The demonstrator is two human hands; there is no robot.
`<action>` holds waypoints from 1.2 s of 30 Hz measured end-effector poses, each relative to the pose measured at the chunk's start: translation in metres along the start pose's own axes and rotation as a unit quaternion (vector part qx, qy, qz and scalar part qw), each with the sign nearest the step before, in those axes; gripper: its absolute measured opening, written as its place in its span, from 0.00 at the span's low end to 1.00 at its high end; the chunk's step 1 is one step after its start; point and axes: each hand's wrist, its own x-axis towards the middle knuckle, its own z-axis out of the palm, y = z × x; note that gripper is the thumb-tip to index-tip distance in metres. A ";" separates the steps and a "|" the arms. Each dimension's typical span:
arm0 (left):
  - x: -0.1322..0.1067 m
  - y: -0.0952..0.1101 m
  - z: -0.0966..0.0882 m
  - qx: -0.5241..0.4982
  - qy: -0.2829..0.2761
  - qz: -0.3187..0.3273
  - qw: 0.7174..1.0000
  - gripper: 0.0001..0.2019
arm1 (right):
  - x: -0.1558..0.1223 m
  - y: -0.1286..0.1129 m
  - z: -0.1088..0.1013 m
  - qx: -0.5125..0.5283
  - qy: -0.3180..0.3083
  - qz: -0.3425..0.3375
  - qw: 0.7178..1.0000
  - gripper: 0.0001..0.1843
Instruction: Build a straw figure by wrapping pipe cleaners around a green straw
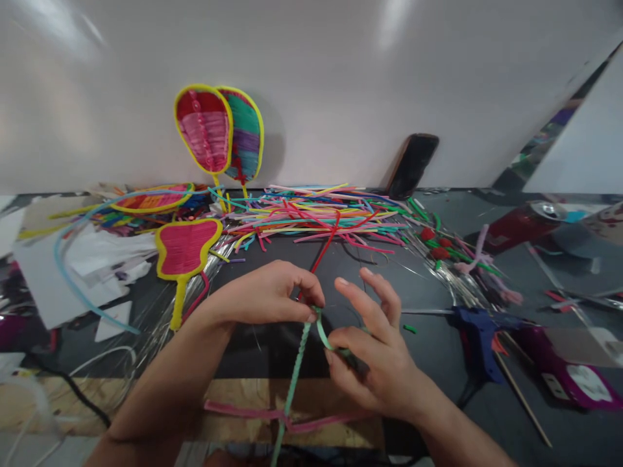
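Note:
A mint-green twisted pipe cleaner [298,366] hangs down from my left hand [277,292], which pinches its upper end between thumb and fingertips. Lower down, a pink pipe cleaner [321,423] crosses it like a crossbar. At the top, a loose green end curves over to my right hand [374,350], where thumb and index finger pinch it while the other fingers are raised. Just behind my left fingertips, a red pipe cleaner [325,251] slants up toward the pile. Part of the green piece is hidden by my right fingers.
A pile of coloured pipe cleaners [311,214] lies along the wall. Yellow-rimmed fan shapes [204,130] lean there, with a pink one [187,250] at left. A phone [413,162] stands behind. At right are a red can [523,224], a blue glue gun [479,340] and a wooden stick [525,395].

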 end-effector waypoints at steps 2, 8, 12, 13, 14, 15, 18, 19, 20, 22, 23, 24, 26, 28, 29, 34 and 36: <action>0.001 0.001 0.002 0.012 0.003 0.002 1.000 0.09 | 0.001 0.003 -0.001 0.024 0.026 -0.008 0.999 0.04; 0.002 0.008 0.009 0.067 0.029 0.017 0.997 0.07 | 0.003 0.014 -0.001 0.087 0.057 0.055 0.993 0.06; 0.003 0.012 0.014 0.066 0.032 0.042 0.996 0.06 | 0.005 0.016 -0.004 0.125 0.052 0.160 0.978 0.03; 0.003 0.013 0.015 0.063 0.032 0.049 0.996 0.05 | 0.005 0.017 -0.006 0.134 0.056 0.195 0.970 0.03; 0.003 0.013 0.016 0.060 0.032 0.055 0.996 0.05 | 0.007 0.018 -0.007 0.143 0.057 0.230 0.961 0.03; 0.003 0.014 0.017 0.055 0.031 0.060 0.996 0.05 | 0.008 0.019 -0.009 0.156 0.053 0.263 0.951 0.05; 0.003 0.015 0.019 0.041 0.034 0.067 0.996 0.05 | 0.011 0.025 -0.013 0.212 0.013 0.333 0.919 0.09; 0.003 0.015 0.019 0.039 0.036 0.065 0.996 0.05 | 0.012 0.027 -0.015 0.231 -0.002 0.346 0.909 0.10; 0.004 0.015 0.019 0.040 0.037 0.063 0.997 0.05 | 0.012 0.029 -0.015 0.246 -0.014 0.356 0.902 0.11; 0.004 0.015 0.020 0.049 0.037 0.058 0.996 0.05 | 0.012 0.030 -0.015 0.262 -0.023 0.364 0.894 0.12; 0.005 0.015 0.021 0.058 0.039 0.056 0.996 0.05 | 0.012 0.030 -0.015 0.262 -0.022 0.364 0.894 0.12; 0.006 0.015 0.022 0.072 0.044 0.055 0.995 0.06 | 0.012 0.030 -0.014 0.259 -0.021 0.360 0.896 0.12; 0.007 0.014 0.023 0.103 0.058 0.059 0.991 0.07 | 0.010 0.028 -0.012 0.255 -0.021 0.344 0.904 0.12; 0.008 0.013 0.025 0.125 0.067 0.067 0.988 0.08 | 0.007 0.028 -0.011 0.256 -0.009 0.324 0.911 0.13; 0.008 0.013 0.025 0.131 0.068 0.070 0.987 0.07 | 0.007 0.029 -0.011 0.253 0.003 0.311 0.916 0.13; 0.006 0.012 0.023 0.156 0.081 0.062 0.982 0.07 | 0.008 0.038 -0.026 0.165 -0.026 0.202 0.965 0.09; 0.006 0.011 0.022 0.170 0.084 0.053 0.980 0.07 | 0.010 0.040 -0.032 0.127 -0.073 0.171 0.974 0.09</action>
